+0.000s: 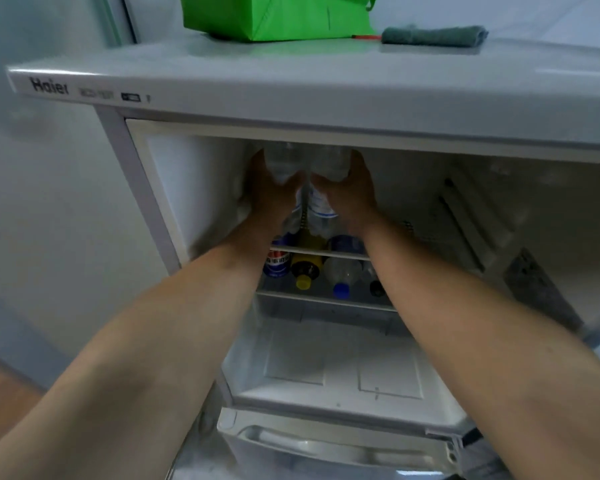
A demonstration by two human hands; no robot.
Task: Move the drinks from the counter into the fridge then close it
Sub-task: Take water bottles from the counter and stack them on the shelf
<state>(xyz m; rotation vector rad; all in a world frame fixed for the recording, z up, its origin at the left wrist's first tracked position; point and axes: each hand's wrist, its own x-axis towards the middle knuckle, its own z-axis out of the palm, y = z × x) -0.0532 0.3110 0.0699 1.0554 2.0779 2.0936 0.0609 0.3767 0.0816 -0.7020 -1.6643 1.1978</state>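
Left hand (269,188) and right hand (352,192) each gripped a clear bottle (323,199) (side by side) inside open fridge (174,188).

Two bare forearms, no sleeves, watch or rings showing.

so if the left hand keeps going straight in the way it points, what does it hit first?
Most likely the fridge's back wall. The left hand holds a clear bottle pointing deep into the upper shelf space, and nothing shows ahead of it. It is dark back there, so depth is uncertain.
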